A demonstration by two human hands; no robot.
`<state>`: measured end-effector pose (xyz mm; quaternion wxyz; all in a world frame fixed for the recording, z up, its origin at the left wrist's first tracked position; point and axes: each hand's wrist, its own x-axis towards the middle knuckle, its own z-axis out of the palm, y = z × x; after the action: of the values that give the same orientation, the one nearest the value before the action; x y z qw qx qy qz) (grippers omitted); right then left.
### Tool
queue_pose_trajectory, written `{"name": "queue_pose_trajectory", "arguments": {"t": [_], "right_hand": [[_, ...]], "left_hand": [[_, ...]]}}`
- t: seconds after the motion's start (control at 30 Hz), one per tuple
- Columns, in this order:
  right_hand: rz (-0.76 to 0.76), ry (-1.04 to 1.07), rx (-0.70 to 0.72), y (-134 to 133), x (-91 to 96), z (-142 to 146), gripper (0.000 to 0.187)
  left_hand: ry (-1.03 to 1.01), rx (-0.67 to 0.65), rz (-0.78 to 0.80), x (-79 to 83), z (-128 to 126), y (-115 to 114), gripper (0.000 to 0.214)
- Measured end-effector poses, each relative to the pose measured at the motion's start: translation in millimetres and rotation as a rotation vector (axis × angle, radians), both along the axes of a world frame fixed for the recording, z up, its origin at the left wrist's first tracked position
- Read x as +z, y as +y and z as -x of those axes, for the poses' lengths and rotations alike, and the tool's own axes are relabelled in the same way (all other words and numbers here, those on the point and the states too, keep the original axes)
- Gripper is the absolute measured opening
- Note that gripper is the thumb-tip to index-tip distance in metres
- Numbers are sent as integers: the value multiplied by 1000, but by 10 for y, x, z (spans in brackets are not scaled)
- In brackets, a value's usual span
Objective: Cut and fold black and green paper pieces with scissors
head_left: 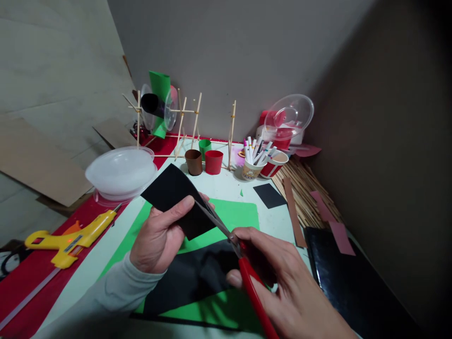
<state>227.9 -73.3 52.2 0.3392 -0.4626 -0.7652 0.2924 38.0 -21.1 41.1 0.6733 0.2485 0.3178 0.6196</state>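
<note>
My left hand pinches a black paper sheet between thumb and fingers and holds it up over the table. My right hand grips red-handled scissors. Their metal blades reach up-left into the edge of the black sheet, close to my left thumb. Below both hands lie a larger black piece and a green sheet, flat on the table.
A yellow glue gun lies at left on red paper. Clear plastic bowls, three small paper cups, a cup of markers, a skewer frame, loose skewers, paper strips and a black sheet surround the work spot.
</note>
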Motion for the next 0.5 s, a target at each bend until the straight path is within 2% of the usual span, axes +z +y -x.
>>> {"name": "queue_pose_trajectory", "arguments": {"t": [0.17, 0.5], "right_hand": [[-23, -23, -3, 16, -38, 1, 14], [-94, -23, -17, 42, -111, 3, 8]], "left_hand": [[3, 66, 38, 9, -49, -1, 11], [19, 38, 24, -43, -29, -19, 4]]}}
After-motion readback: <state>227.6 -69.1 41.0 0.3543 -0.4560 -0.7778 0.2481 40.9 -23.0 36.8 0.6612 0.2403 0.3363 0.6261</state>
